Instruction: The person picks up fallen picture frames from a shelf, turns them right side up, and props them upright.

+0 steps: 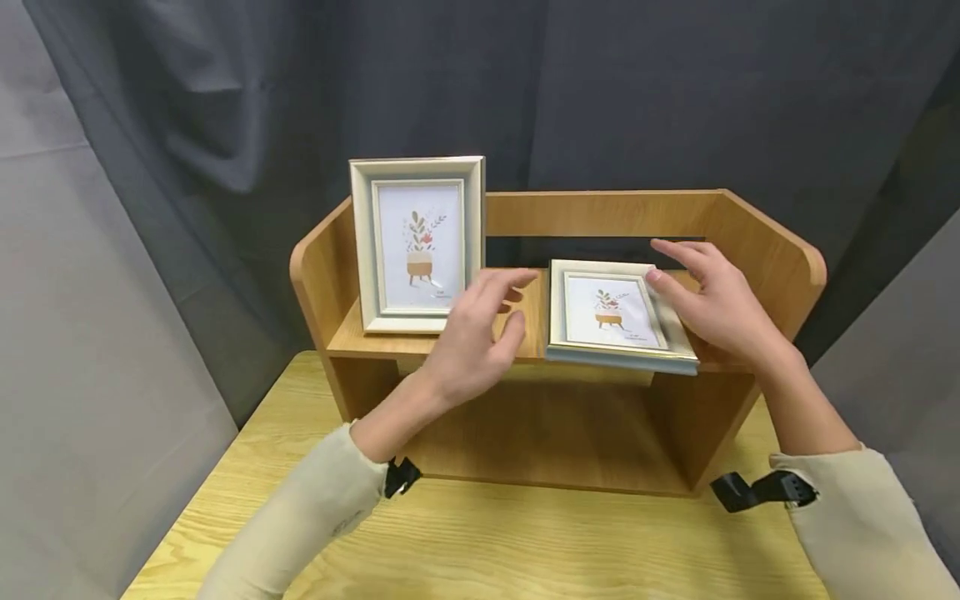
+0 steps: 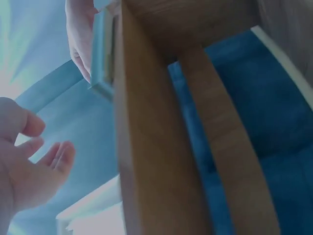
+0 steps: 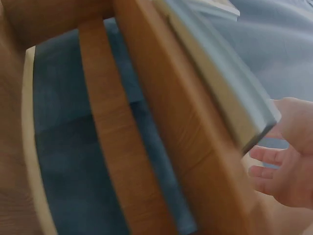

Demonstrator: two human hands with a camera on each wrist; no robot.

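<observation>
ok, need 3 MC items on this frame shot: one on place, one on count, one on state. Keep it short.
1. Where does the flat frame lie?
A. on the right part of the shelf
B. on the table under the shelf
C. leaning on the curtain

2. How many picture frames are in view?
A. one
B. two
C. four

3. How does the left frame stand?
A. face down
B. flat on its back
C. upright, picture facing the person

Key:
1 A, it lies on the wooden shelf at the right, its front edge over the shelf's lip.
2 B, one stands at the left and one lies at the right.
3 C, it stands on its lower edge, plant print showing.

The right hand touches the flat frame's right edge with straight fingers; the left hand hovers between the two frames, holding nothing.
</observation>
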